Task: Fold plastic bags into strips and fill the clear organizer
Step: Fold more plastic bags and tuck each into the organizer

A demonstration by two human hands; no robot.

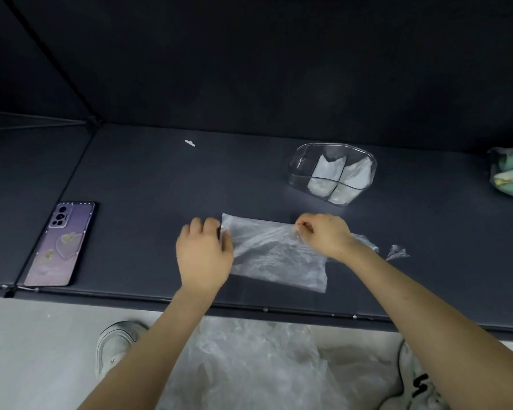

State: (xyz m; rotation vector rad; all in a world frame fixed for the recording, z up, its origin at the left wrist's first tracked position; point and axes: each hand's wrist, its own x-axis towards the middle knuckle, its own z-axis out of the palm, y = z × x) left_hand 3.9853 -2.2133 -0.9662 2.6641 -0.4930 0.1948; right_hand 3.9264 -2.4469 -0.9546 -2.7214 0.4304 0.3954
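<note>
A clear plastic bag (276, 255) lies flat on the dark table (148, 179) near its front edge. My left hand (203, 253) pinches the bag's left edge with curled fingers. My right hand (323, 235) pinches the bag's upper right part, fingers curled round the film. The bag's handles (396, 252) trail out to the right of my right wrist. Behind the bag stands the clear organizer (301, 164), divided into compartments, several of them holding folded white bags.
A purple phone (61, 244) lies face down at the table's front left. A small white scrap (190, 143) sits mid-table. A greenish bag (511, 173) sits at the right edge. A pile of clear bags (258, 365) lies on the floor between two white shoes.
</note>
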